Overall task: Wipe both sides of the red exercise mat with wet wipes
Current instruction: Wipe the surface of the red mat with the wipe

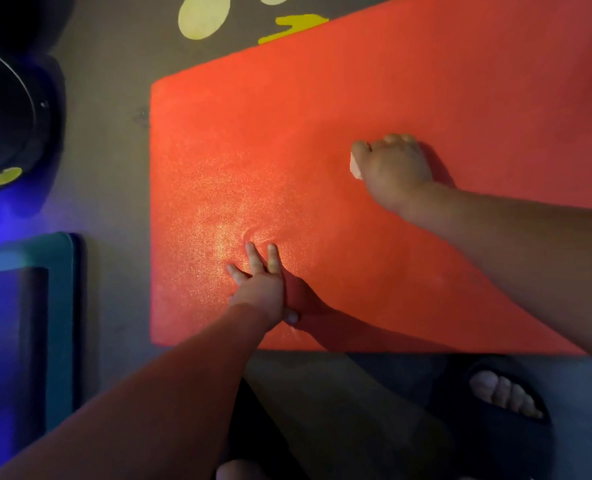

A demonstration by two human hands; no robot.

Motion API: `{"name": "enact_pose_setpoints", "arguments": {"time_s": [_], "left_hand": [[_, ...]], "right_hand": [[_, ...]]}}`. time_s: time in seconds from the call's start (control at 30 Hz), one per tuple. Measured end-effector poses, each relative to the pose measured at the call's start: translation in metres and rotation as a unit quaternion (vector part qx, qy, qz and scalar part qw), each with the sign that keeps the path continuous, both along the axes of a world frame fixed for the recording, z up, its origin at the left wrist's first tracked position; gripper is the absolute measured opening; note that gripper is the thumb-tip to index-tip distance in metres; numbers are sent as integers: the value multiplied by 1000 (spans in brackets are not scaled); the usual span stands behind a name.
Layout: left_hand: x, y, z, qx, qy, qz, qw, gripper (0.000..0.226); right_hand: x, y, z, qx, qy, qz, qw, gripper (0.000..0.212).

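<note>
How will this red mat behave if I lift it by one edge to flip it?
Probably soft and floppy: the red mat creases where the left hand presses it, so a lifted edge should sag. It looks thin and lies flat on the floor, so it is likely light for its size. The sheen near that hand may mean a damp, slippery surface.
</note>
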State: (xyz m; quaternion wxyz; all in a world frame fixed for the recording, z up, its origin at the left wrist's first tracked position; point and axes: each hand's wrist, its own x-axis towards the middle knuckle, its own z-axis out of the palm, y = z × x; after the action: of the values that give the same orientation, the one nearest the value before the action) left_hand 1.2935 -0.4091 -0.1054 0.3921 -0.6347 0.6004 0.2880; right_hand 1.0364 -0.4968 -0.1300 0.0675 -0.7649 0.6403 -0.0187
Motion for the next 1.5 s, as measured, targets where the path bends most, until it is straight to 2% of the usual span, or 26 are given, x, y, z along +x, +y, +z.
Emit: {"name": "enact_pose_setpoints", "arguments": {"time_s": [0.03, 0.1, 0.17, 0.27, 0.37, 0.43, 0.47, 0.53, 0.57, 0.63, 0.73, 0.8, 0.87, 0.9, 0.97, 1.03, 1.07, 1.1, 1.17, 1.23, 1.3, 1.33, 1.37, 1.43, 1.47, 1.5], "left_hand": [[0, 1, 1, 0, 0, -4, 1000, 143], [2, 1, 1, -2, 5, -9, 1000, 145], [3, 0, 2, -1, 6, -18, 1000, 148], [9, -11, 11, 20, 4, -80, 997, 146], [15, -43, 30, 12, 9, -155, 988, 115], [14, -64, 39, -59, 43, -140, 988, 80], [10, -72, 40, -86, 59, -124, 987, 78], [1, -84, 37, -87, 59, -88, 991, 109], [-6, -86, 34, -66, 46, -77, 994, 123], [-17, -82, 26, -30, 24, -51, 998, 136], [-22, -78, 6, -41, 12, -9, 999, 140], [-22, -79, -1, -40, 16, 5, 999, 141], [-21, -80, -1, -34, 15, 13, 999, 141], [-20, -81, -1, -37, 13, 11, 999, 141], [-20, -82, -4, -40, 11, 2, 999, 140], [-20, -82, -6, -38, 6, 2, 999, 141], [-20, -82, -6, -39, 4, 1, 999, 142], [-20, -83, -7, -37, 4, -1, 999, 143], [-21, -83, -6, -35, -3, -6, 999, 143], [-24, -83, -3, -37, 1, -10, 999, 141], [-27, -82, 1, -36, 6, -10, 999, 138], [-27, -82, 2, -36, 7, -9, 999, 137], [-27, -81, 2, -36, 9, -9, 999, 137], [-24, -81, 2, -40, 15, -7, 999, 137], [-23, -80, 1, -42, 19, -6, 999, 138], [-21, -80, 0, -45, 19, -3, 999, 139]], "right_hand": [[12, 14, 0, -12, 10, 18, 1000, 18], [41, 61, -6, -11, -2, 158, 987, 20], [54, 109, -8, 1, -37, 311, 950, 26], [32, 109, -7, -10, -77, 355, 932, 27], [7, 52, 1, -8, -36, 273, 961, 10], [-13, 22, 19, 16, -6, 126, 992, 8], [-24, 15, 24, 18, 3, 47, 999, 9], [-34, 8, 24, 5, -1, -63, 998, 12], [-32, 9, 20, -8, 3, -75, 997, 13], [-13, 25, 5, -39, 19, -28, 999, 17], [11, 72, -19, -61, -31, 186, 980, 27], [13, 91, -18, -53, -52, 319, 945, 19], [2, 76, -10, -43, -39, 347, 936, 11], [-7, 58, -6, -45, -22, 307, 950, 11], [-35, 21, -3, -41, 10, 142, 989, 14], [-58, 2, 4, -38, 24, -8, 999, 14], [-61, 3, 5, -37, 18, -36, 999, 14], [-59, 9, 5, -33, 16, -21, 999, 14], [-46, 39, 2, -18, 7, 99, 995, 17], [-35, 77, -2, -1, -29, 270, 962, 20], [-42, 82, 0, 15, -18, 349, 937, 28], [-51, 72, -1, -2, 1, 328, 945, 28], [-59, 58, 2, -12, 18, 257, 966, 23], [-79, 27, 3, -14, 27, 43, 999, 12], [-84, 22, 3, -7, 18, -46, 999, 12], [-81, 24, 1, -1, 12, -82, 997, 15]]}}
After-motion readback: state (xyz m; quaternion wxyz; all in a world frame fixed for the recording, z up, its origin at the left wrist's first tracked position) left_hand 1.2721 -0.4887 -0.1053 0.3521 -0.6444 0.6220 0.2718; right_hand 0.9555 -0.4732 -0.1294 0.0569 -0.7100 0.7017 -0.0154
